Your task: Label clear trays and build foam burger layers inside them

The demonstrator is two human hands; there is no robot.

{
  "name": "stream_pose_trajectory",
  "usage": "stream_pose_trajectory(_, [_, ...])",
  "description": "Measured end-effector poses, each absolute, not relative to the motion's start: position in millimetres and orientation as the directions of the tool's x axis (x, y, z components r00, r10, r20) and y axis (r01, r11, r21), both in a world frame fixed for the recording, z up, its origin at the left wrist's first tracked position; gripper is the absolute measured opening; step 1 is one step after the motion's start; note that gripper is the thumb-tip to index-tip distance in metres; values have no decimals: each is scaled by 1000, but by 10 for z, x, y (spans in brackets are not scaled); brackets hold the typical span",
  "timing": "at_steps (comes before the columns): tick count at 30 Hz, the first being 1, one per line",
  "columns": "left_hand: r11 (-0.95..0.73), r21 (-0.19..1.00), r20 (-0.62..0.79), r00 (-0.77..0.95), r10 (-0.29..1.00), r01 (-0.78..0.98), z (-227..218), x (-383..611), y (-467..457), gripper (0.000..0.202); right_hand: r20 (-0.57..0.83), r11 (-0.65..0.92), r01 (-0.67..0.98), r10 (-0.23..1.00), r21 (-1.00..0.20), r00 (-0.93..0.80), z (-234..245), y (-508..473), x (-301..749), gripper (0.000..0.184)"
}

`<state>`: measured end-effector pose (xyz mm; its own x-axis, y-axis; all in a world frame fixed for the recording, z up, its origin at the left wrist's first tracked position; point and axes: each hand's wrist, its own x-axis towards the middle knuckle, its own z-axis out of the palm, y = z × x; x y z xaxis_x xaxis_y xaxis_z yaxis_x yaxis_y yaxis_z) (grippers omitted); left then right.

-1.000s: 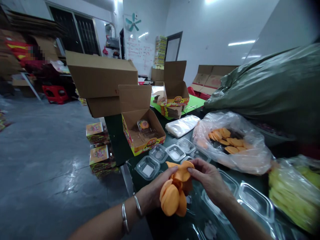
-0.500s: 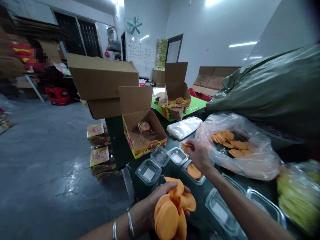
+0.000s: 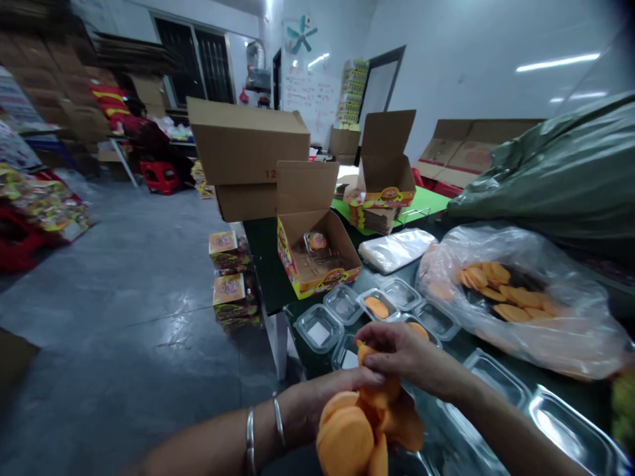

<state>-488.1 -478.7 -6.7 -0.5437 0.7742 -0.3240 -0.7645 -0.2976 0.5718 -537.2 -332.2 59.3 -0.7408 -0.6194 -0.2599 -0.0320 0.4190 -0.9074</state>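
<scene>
My left hand, with two silver bangles on its wrist, is wrapped round a loose bunch of soft orange discs low in the view. Just above, my right hand pinches an orange disc at the top of the bunch. Beyond the hands, one clear plastic container has an orange disc in it. Another orange disc shows partly behind my right hand. Several more clear containers, such as one with a white square inside, stand around these.
An open printed carton stands behind the containers, holding a small packed tub. To the right lies a clear bag of orange discs. A stack of plastic film is behind. Another person sits far left.
My right hand has come back from the containers to the bunch in my left hand. A container that was without a disc now has one. The view has swung left.
</scene>
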Motion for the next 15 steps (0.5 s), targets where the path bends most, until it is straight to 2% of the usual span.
stream_pose_trajectory(2, [-357, 540, -263, -556, 788, -762, -149, -4742, -4895, 45, -174, 272, 21, -555, -962, -814, 557, -3429, -5329, 29])
stream_pose_trajectory(4, [-398, 516, -238, -573, 784, -758, -262, -4620, -5022, 52, -81, 193, -11, -462, -981, -883, 470, -3601, -5378, 30])
stream_pose_trajectory(6, [-420, 491, -250, -585, 772, -764, -359, -4523, -5152, 52, -14, 187, -60, -369, -980, -929, 343, -3819, -5489, 28])
stream_pose_trajectory(8, [-427, 459, -282, -584, 761, -779, -400, -4449, -5276, 47, 5, 308, -106, -310, -945, -951, 215, -4027, -5600, 23])
stream_pose_trajectory(10, [-440, 419, -324, -583, 745, -794, -377, -4395, -5388, 43, 35, 567, -215, -312, -795, -950, 143, -4163, -5648, 14])
stream_pose_trajectory(12, [-469, 386, -345, -596, 725, -794, -320, -4361, -5477, 43, 122, 773, -367, -358, -518, -926, 167, -4185, -5602, 11])
stream_pose_trajectory(13, [-480, 376, -351, -602, 717, -792, -292, -4351, -5509, 45, 175, 813, -425, -387, -397, -905, 213, -4151, -5544, 11])
stream_pose_trajectory(14, [-489, 371, -354, -607, 711, -789, -271, -4344, -5529, 50, 218, 825, -460, -407, -329, -887, 274, -4094, -5464, 12])
stream_pose_trajectory(15, [-492, 371, -354, -610, 709, -787, -258, -4338, -5539, 55, 227, 821, -473, -418, -320, -880, 340, -4019, -5364, 12])
